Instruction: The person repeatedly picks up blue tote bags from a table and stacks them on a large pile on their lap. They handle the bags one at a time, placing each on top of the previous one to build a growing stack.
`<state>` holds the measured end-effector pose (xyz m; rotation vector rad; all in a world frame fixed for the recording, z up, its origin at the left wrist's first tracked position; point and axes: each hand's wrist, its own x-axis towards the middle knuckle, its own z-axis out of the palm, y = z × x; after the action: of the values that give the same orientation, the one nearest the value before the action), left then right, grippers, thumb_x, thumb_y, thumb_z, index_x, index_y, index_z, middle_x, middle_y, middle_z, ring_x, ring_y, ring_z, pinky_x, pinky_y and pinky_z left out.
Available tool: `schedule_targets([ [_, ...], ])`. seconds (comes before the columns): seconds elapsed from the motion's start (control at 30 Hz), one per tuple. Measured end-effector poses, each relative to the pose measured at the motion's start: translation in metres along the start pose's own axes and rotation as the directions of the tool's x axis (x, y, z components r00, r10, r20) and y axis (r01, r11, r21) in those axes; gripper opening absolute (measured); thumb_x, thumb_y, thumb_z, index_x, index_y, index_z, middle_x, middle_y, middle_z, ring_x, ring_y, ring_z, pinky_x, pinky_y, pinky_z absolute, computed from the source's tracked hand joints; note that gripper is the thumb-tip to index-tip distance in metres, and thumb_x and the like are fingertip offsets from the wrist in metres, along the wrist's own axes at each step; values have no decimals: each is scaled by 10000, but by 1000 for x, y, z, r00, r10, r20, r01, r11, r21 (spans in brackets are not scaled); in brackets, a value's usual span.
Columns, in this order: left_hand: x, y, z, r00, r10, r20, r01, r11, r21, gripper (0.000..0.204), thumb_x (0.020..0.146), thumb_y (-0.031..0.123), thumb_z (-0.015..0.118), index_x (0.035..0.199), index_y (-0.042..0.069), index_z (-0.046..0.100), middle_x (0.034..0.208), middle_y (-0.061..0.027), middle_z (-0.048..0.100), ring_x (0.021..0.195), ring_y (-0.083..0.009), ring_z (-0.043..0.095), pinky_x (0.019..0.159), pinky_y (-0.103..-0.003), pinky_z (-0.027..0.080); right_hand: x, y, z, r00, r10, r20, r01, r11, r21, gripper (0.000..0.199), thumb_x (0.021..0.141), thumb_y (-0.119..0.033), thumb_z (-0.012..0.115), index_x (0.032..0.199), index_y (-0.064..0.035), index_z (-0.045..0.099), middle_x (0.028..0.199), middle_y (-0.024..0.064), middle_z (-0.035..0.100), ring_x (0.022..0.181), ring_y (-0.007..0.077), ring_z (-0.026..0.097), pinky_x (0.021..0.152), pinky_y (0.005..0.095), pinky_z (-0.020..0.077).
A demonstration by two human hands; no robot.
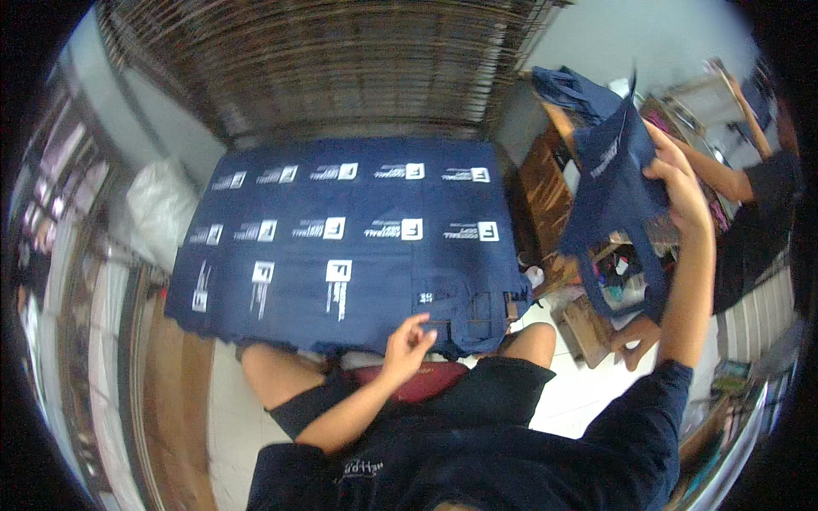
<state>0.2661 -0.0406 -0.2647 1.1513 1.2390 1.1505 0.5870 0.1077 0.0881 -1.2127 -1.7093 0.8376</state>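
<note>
My right hand (682,183) is raised at the right, its fingers closed on the edge of a navy tote bag (609,183). The bag hangs loose, and a long strap loop dangles below it. My left hand (407,351) hovers at the near edge of the table, fingers apart and slightly bent, with nothing visible in it. Beside it, navy straps (460,317) lie over the corner of the layer of navy fabric pieces (375,200). These pieces overlap in rows across the table, each with a white print.
A co-worker (750,221) in dark clothes is close on my right, by a cluttered work table. More navy fabric (575,89) lies at the back right. A wooden box (586,332) stands on the floor. A white plastic bag (160,204) sits to the left, and slatted bamboo (324,68) rises behind.
</note>
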Motion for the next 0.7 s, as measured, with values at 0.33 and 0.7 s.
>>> schedule_targets([
  [0.33,35,23,11,986,98,138,-39,925,-377,800,733,2,580,1423,183,217,1411,-122,300,1285,-273,330,904,-423,451,-63,-126,54,723,204,660,243,819,-519,571,600,47,523,1168,104,513,1066,222,614,1018,270,603,892,329,433],
  [0.7,-27,15,-60,978,88,191,111,554,-825,611,809,59,552,1351,74,270,1232,-128,490,1076,-270,540,796,-460,530,-21,-8,64,758,250,602,-57,946,-321,551,665,109,504,1214,56,492,1241,138,530,1205,207,456,1041,324,305],
])
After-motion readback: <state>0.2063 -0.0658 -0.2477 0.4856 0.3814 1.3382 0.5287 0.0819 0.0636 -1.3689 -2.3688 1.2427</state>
